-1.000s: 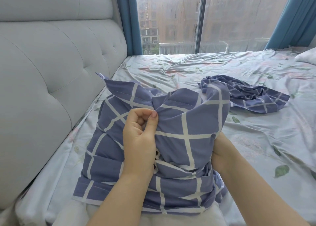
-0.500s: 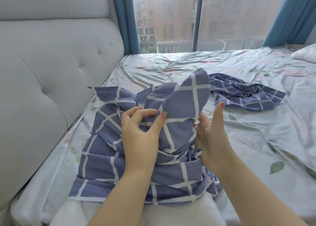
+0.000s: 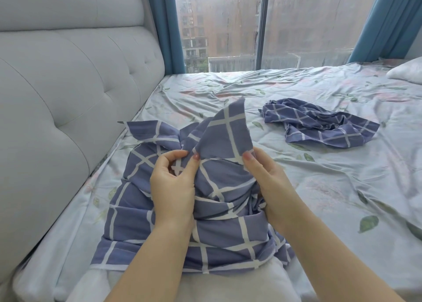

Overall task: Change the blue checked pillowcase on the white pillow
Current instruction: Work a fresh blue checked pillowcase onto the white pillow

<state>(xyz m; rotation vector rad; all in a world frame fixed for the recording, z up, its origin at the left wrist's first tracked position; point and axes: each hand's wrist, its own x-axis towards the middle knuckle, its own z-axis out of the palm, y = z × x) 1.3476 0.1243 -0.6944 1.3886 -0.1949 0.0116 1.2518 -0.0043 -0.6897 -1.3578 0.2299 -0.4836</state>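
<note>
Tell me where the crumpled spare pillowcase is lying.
In the head view, the crumpled pillowcase lies on the floral bedsheet, right of and beyond the right hand, apart from the held pillowcase, toward the window.

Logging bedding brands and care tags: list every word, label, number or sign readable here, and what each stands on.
No readable text anywhere in this view.
Blue checked pillowcase: white grid lines only, no tag showing.
Second checked case and leaf-print sheet: pattern only.
Buildings outside: blurred through streaked glass, no legible sign.
</note>
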